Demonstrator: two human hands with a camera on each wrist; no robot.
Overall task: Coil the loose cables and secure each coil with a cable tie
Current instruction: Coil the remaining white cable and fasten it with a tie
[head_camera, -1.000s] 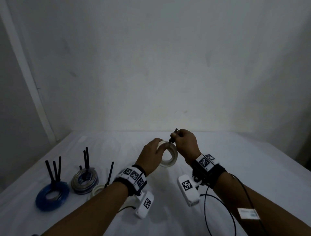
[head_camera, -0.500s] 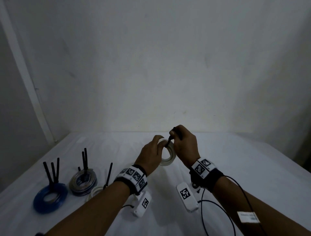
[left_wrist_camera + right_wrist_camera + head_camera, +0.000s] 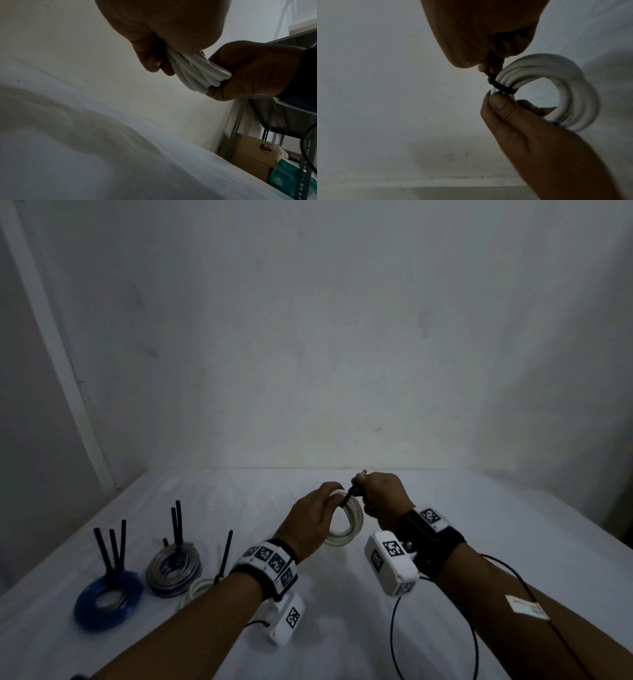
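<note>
A white cable coil (image 3: 352, 520) (image 3: 565, 86) (image 3: 193, 70) hangs in the air above the white table (image 3: 479, 508). My left hand (image 3: 313, 517) (image 3: 501, 102) pinches the coil's rim between thumb and fingers. A black cable tie (image 3: 351, 494) (image 3: 501, 87) is wrapped round the coil strands. My right hand (image 3: 380, 498) (image 3: 489, 67) pinches the tie's tail just above the tie's head, its free end poking out above the fist.
On the table's left lie a blue coil (image 3: 109, 599), a grey coil (image 3: 174, 571) and a white coil (image 3: 200, 590), each with upright black tie tails. A black wire (image 3: 472, 638) runs from my right wrist. Shelving with boxes (image 3: 254, 151) stands past the table's right edge.
The right hand has drawn the tie's tail up and away from the coil, and the loop now sits snug on the strands. Both hands shifted slightly right.
</note>
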